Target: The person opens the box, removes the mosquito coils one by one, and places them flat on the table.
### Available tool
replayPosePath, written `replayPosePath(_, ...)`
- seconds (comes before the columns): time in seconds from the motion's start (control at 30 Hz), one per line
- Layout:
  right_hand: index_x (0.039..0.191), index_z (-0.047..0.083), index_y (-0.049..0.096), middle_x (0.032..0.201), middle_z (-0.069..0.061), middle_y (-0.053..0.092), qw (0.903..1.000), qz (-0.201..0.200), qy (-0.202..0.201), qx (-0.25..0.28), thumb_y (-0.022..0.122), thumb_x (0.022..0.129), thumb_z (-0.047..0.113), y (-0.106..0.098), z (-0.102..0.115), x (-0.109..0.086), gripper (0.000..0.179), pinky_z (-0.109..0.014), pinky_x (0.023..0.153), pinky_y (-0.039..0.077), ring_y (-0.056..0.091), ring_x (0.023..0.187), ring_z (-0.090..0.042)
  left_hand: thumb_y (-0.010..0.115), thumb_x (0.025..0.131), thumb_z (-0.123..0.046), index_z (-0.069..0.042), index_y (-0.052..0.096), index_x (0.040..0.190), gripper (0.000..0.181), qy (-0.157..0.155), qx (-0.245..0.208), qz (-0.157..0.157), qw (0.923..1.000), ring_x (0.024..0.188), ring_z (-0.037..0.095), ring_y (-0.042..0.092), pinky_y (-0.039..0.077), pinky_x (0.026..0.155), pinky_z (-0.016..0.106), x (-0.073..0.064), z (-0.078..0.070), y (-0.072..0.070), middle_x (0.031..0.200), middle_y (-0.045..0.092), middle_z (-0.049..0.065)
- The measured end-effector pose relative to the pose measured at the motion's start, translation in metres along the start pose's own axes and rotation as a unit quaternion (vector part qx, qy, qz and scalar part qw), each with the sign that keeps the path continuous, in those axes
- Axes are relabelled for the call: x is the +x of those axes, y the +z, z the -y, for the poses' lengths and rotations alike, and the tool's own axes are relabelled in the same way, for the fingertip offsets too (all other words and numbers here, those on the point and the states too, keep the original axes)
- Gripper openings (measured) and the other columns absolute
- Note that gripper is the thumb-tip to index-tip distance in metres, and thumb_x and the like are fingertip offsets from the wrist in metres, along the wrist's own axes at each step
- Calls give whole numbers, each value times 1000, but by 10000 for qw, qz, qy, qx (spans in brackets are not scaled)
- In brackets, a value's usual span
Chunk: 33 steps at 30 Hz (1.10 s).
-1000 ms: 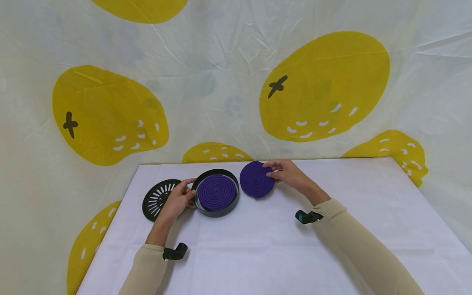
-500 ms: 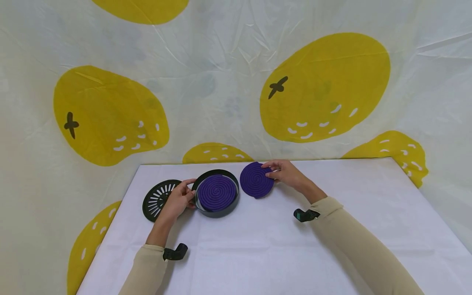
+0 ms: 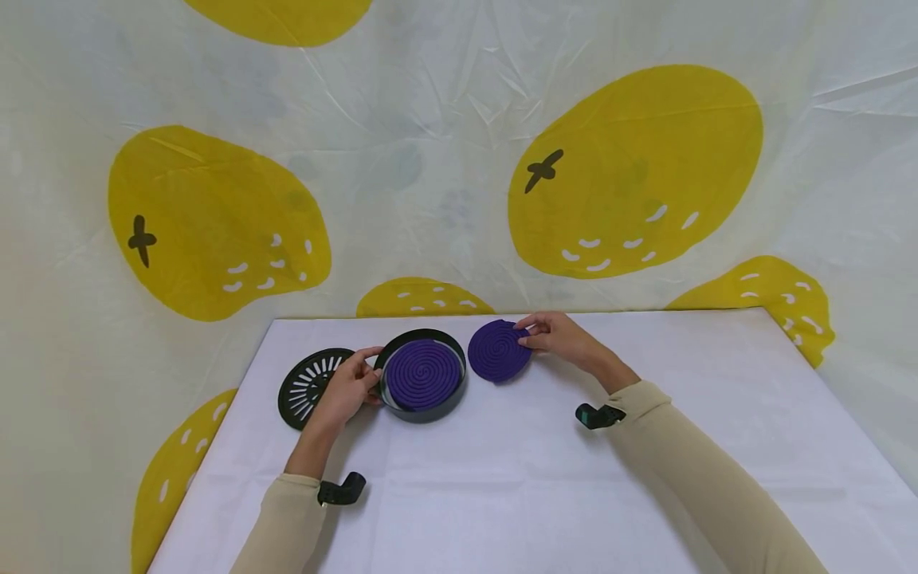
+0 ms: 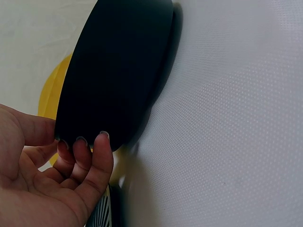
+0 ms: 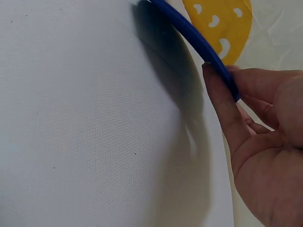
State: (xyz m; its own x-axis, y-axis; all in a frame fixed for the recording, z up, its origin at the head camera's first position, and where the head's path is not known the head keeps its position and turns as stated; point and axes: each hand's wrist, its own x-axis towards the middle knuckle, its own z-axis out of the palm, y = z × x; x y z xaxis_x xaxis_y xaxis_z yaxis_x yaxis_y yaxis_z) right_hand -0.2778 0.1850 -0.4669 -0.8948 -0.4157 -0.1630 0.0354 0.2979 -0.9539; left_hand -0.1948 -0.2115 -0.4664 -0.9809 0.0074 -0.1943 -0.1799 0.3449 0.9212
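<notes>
A purple spiral mosquito coil (image 3: 498, 351) is pinched at its right edge by my right hand (image 3: 562, 339), thumb on one face and fingers on the other. In the right wrist view that coil (image 5: 196, 40) shows edge-on as a thin blue strip, its shadow on the cloth beside it. My left hand (image 3: 347, 388) grips the left rim of a round black tin (image 3: 423, 416). Inside the tin lies a second purple coil (image 3: 423, 373). The left wrist view shows the tin's dark outer side (image 4: 113, 66), thumb and fingertips at its edge. Behind the left hand, a black slotted lid (image 3: 297, 395) is partly hidden.
A white cloth covers the table (image 3: 459, 502). Its far edge meets a pale curtain (image 3: 423, 159) printed with large yellow fruit. Both wrists carry small black cameras, and the forearms are in beige sleeves.
The coil in my right hand has tipped flatter, its top edge lower than before. My left hand and the tin hold their place.
</notes>
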Motion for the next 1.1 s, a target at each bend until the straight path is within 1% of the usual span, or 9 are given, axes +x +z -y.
replayPosePath(0.1,130,-9,61,100,-18,64,10000,-7,-62,-45,69,94,2,-1,-2,1,38,-35,81,62,64,81,-12,56,102,-4,-10,50,147,46,-24,25,-23,10000,68,17,57,59,62,31,1,0,0,87,47,4)
replayPosePath(0.2,130,-7,61,103,-20,63,10000,-47,-28,-37,69,94,2,0,-3,1,38,-31,72,62,63,78,-15,56,102,-4,-9,50,147,46,-7,33,-19,10000,67,16,56,59,62,31,1,1,0,86,48,4)
replayPosePath(0.3,130,-6,62,104,-19,61,9999,-158,48,-22,70,94,3,1,-3,1,38,-30,69,61,62,76,-14,56,102,-3,-8,50,147,46,-3,-4,-18,10000,67,16,56,59,61,31,1,1,-1,85,48,4)
replayPosePath(0.47,130,-6,62,105,-18,59,9996,-260,62,-29,70,94,2,4,-5,2,38,-30,76,63,63,81,-13,56,102,-4,-10,51,147,46,1,-29,-2,10000,67,16,56,59,62,31,1,1,0,86,48,4)
replayPosePath(0.7,132,-10,59,112,-24,58,9999,-115,-105,4,68,93,-2,5,-7,2,41,-36,85,62,63,90,-16,55,102,-4,-10,51,147,45,40,21,18,10000,67,17,58,60,63,32,1,4,0,86,48,4)
replayPosePath(0.97,134,-8,59,118,-26,61,9995,-94,-94,-269,65,95,-2,3,-4,1,39,-32,81,62,65,93,-19,55,102,-4,-8,49,148,46,80,-56,61,9999,68,16,58,59,63,32,1,4,-1,85,48,3)
replayPosePath(1.1,133,-8,60,116,-26,62,9995,-1,-182,-264,65,94,-3,3,-6,3,40,-35,82,63,65,93,-21,55,102,-4,-7,49,148,46,127,-83,93,9998,67,16,57,59,63,32,2,4,-1,84,47,2)
